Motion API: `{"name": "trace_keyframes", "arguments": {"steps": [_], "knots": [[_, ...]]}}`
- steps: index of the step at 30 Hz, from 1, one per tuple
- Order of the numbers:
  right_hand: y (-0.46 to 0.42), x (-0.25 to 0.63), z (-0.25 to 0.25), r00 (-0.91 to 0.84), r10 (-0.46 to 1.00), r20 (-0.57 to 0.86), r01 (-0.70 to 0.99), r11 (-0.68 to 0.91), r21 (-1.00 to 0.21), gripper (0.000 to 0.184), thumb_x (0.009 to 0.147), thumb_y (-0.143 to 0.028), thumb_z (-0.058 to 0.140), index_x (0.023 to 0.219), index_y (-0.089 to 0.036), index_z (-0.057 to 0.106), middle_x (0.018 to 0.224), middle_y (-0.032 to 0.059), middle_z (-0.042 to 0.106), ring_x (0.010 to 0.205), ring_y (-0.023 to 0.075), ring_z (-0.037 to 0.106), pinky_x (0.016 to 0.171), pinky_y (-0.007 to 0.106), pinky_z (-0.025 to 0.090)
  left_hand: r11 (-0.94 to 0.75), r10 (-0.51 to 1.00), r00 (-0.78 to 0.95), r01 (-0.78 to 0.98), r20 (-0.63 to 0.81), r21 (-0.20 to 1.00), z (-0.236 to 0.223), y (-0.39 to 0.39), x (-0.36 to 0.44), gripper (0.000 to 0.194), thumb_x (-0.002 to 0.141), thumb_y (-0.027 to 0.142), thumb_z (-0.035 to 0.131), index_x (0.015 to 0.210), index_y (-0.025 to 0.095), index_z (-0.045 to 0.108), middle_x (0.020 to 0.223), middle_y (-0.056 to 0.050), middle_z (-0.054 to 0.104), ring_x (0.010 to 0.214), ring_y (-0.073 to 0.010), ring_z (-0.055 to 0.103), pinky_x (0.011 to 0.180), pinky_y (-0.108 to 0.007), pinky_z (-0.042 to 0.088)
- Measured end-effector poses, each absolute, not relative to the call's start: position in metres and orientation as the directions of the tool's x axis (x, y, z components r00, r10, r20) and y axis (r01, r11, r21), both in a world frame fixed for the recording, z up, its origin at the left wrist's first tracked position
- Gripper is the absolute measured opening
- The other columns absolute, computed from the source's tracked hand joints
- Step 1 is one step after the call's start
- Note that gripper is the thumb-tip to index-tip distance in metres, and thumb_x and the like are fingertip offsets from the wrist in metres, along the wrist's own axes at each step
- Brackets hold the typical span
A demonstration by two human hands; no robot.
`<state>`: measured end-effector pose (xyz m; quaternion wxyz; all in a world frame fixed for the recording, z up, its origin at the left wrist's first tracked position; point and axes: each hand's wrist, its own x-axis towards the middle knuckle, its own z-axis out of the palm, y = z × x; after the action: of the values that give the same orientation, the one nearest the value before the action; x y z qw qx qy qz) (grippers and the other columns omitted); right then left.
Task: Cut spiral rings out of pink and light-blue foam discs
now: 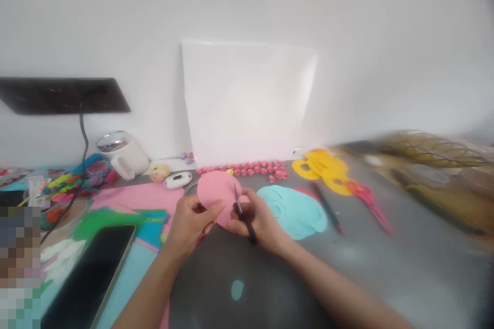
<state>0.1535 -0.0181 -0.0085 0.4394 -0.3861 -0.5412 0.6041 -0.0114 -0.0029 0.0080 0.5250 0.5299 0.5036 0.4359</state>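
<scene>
My left hand (195, 223) pinches a rounded piece of pink paper (216, 190) between thumb and fingers, holding it above the grey table. In my right hand (260, 221) is a pair of scissors (245, 221) with black handles, fingers wrapped around them. The blades point up and away from me, lying against the right part of the pink paper. Just right of my right hand, a pile of light blue paper cutouts (293, 211) rests on the table. A small blue paper scrap (237, 289) lies below my hands.
Rows of small red rolled pieces (254, 168) stand before a white board (250, 103). Yellow cutouts (324, 167), a pencil (328, 208) and pink scissors (372, 205) lie right. At left are a phone (92, 277), coloured sheets (104, 226) and a white mug (125, 157).
</scene>
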Motion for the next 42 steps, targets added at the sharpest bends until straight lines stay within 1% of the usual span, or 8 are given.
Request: {"name": "trace_keyframes", "arguments": {"steps": [6, 13, 20, 25, 29, 33, 36, 42], "knots": [[-0.020, 0.153, -0.005, -0.330, 0.944, -0.012, -0.104, -0.049, -0.993, 0.058, 0.062, -0.033, 0.080, 0.103, -0.020, 0.041, 0.059, -0.0088, 0.050, 0.053, 0.0081, 0.041, 0.051, 0.021, 0.035, 0.050, 0.991, 0.122, 0.070, -0.059, 0.996, 0.010, -0.003, -0.012, 0.030, 0.065, 0.031, 0.072, 0.052, 0.015, 0.049, 0.038, 0.006, 0.041, 0.032, -0.0041, 0.031, 0.034, -0.020, 0.020], [-0.021, 0.153, -0.003, -0.335, 0.941, -0.036, -0.091, -0.070, -0.993, 0.060, 0.062, -0.039, 0.080, 0.104, -0.020, 0.042, 0.062, -0.0058, 0.055, 0.053, 0.0089, 0.044, 0.052, 0.022, 0.035, 0.027, 0.992, 0.125, 0.060, -0.035, 0.998, 0.007, -0.002, -0.016, 0.029, 0.065, 0.028, 0.072, 0.052, 0.016, 0.050, 0.038, 0.007, 0.041, 0.033, -0.0046, 0.031, 0.035, -0.020, 0.021], [-0.020, 0.153, -0.005, -0.321, 0.946, -0.044, -0.091, -0.077, -0.993, 0.057, 0.062, -0.034, 0.079, 0.104, -0.020, 0.044, 0.057, -0.0085, 0.051, 0.049, 0.0077, 0.042, 0.048, 0.020, 0.032, -0.012, 0.994, 0.108, 0.031, 0.008, 0.999, 0.007, 0.001, -0.018, 0.029, 0.070, 0.036, 0.070, 0.058, 0.015, 0.054, 0.041, 0.007, 0.038, 0.035, -0.0034, 0.029, 0.036, -0.019, 0.021], [-0.020, 0.151, -0.005, -0.322, 0.945, -0.050, -0.103, -0.088, -0.991, 0.056, 0.064, -0.033, 0.078, 0.105, -0.019, 0.041, 0.054, -0.0095, 0.050, 0.047, 0.0071, 0.039, 0.045, 0.019, 0.030, 0.043, 0.990, 0.132, 0.026, -0.046, 0.999, 0.010, -0.001, -0.017, 0.032, 0.074, 0.042, 0.065, 0.061, 0.016, 0.051, 0.042, 0.006, 0.044, 0.031, -0.0046, 0.032, 0.032, -0.019, 0.020], [-0.019, 0.151, -0.004, -0.334, 0.942, -0.035, -0.127, -0.082, -0.988, 0.056, 0.064, -0.031, 0.079, 0.103, -0.020, 0.041, 0.056, -0.0093, 0.050, 0.049, 0.0074, 0.040, 0.047, 0.020, 0.032, 0.062, 0.990, 0.122, 0.087, -0.072, 0.994, 0.011, -0.003, -0.017, 0.035, 0.072, 0.042, 0.066, 0.056, 0.016, 0.050, 0.038, 0.005, 0.042, 0.031, -0.0049, 0.032, 0.032, -0.019, 0.021], [-0.018, 0.152, -0.006, -0.325, 0.946, 0.000, -0.134, -0.046, -0.990, 0.058, 0.062, -0.029, 0.081, 0.104, -0.020, 0.042, 0.065, -0.0064, 0.053, 0.057, 0.0093, 0.046, 0.056, 0.023, 0.039, 0.066, 0.985, 0.148, 0.128, -0.085, 0.990, 0.014, -0.004, -0.016, 0.032, 0.068, 0.039, 0.069, 0.055, 0.015, 0.053, 0.034, 0.007, 0.038, 0.031, -0.0050, 0.031, 0.033, -0.019, 0.021], [-0.017, 0.152, -0.008, -0.324, 0.946, 0.005, -0.143, -0.043, -0.989, 0.062, 0.060, -0.029, 0.082, 0.106, -0.020, 0.042, 0.069, -0.0053, 0.054, 0.061, 0.0107, 0.049, 0.060, 0.025, 0.041, 0.052, 0.988, 0.138, 0.141, -0.072, 0.989, 0.016, -0.004, -0.016, 0.032, 0.068, 0.039, 0.069, 0.055, 0.014, 0.054, 0.034, 0.007, 0.038, 0.031, -0.0047, 0.030, 0.034, -0.019, 0.021], [-0.016, 0.153, -0.007, -0.329, 0.944, -0.034, -0.125, -0.079, -0.989, 0.061, 0.061, -0.028, 0.082, 0.106, -0.019, 0.042, 0.064, -0.0066, 0.052, 0.056, 0.0087, 0.044, 0.054, 0.022, 0.037, 0.041, 0.982, 0.175, 0.150, -0.068, 0.988, 0.017, -0.002, -0.018, 0.032, 0.068, 0.038, 0.069, 0.055, 0.014, 0.053, 0.035, 0.007, 0.039, 0.033, -0.0046, 0.031, 0.035, -0.019, 0.022]]}}
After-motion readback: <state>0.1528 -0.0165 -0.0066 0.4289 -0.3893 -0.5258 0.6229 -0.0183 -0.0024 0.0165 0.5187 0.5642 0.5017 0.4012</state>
